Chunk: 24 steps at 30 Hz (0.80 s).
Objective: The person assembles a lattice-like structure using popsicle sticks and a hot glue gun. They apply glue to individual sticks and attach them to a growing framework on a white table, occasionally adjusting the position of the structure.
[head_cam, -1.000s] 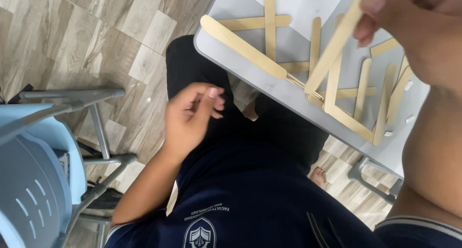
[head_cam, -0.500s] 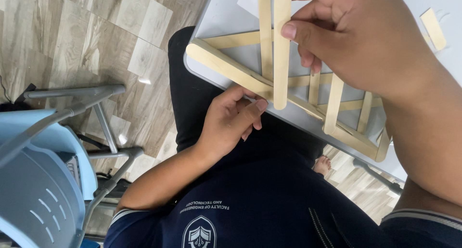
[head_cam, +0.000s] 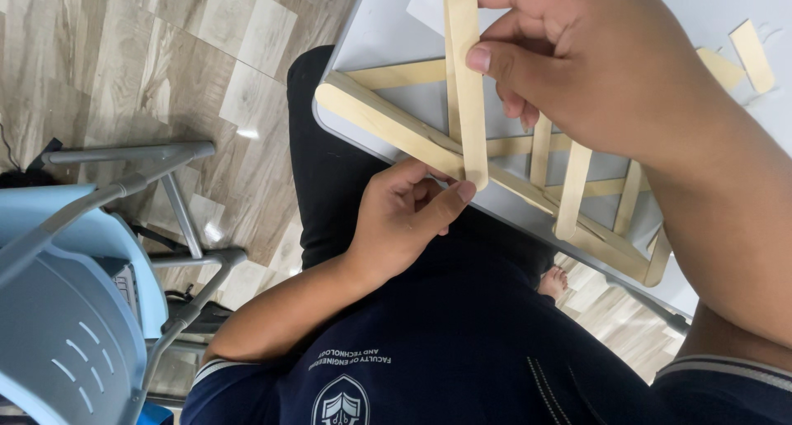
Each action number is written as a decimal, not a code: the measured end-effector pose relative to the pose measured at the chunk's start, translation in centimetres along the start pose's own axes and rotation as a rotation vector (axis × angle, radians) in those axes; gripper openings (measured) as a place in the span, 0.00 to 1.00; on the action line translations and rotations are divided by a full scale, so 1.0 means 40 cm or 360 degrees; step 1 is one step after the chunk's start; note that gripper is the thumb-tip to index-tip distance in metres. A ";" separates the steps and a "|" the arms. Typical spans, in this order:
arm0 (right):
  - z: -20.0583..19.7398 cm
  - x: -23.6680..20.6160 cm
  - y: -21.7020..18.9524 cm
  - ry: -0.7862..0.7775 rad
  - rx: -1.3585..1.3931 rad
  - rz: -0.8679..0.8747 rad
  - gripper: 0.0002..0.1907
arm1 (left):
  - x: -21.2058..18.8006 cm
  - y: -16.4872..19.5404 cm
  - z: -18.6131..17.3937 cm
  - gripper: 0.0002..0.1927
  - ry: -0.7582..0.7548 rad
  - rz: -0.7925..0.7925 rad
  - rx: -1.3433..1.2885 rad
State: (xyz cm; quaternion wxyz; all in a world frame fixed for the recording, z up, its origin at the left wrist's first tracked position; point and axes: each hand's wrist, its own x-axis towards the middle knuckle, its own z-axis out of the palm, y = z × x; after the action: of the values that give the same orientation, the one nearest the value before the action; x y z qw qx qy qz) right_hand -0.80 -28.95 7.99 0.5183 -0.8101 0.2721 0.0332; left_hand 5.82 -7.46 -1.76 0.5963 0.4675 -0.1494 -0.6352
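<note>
A frame of flat pale wooden craft sticks (head_cam: 388, 120) lies on the grey table (head_cam: 388, 41), jutting over its near edge. My right hand (head_cam: 594, 70) pinches one upright loose stick (head_cam: 466, 78) between thumb and fingers, its lower end resting on the frame's long diagonal stick. My left hand (head_cam: 404, 219) sits under the table edge, thumb and fingers touching the bottom of that stick and the frame. My lap in dark trousers lies below.
A light blue plastic chair (head_cam: 58, 309) with grey metal legs (head_cam: 177, 202) stands at the left on the wood-pattern floor (head_cam: 140, 62). A short loose stick piece (head_cam: 752, 55) lies on the table at upper right. A white sheet (head_cam: 429, 4) lies under the frame.
My right hand swung the held stick from a slant to upright over the frame. My left hand rose from my lap to the table edge and met the stick's lower end.
</note>
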 end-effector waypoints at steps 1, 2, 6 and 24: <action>0.001 -0.001 0.003 -0.0013 0.0009 0.0005 0.20 | 0.001 0.001 0.002 0.09 0.0002 0.0017 0.0030; 0.003 -0.002 0.006 -0.0016 -0.0005 0.0019 0.20 | 0.002 0.002 0.004 0.09 0.0002 0.0035 0.0060; 0.005 -0.007 0.021 0.0008 0.0007 0.0065 0.20 | 0.003 0.004 0.009 0.07 0.0023 0.0027 0.0081; -0.029 -0.033 0.011 0.0232 -0.0150 0.0078 0.12 | 0.005 0.001 0.020 0.05 0.0140 0.0053 0.0250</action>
State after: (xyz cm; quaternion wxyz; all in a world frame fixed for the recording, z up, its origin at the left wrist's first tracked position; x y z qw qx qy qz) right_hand -2.38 -29.55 8.61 0.4573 -0.8270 0.3270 -0.0005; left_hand 5.25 -7.95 -1.42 0.5743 0.5377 -0.1801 -0.5904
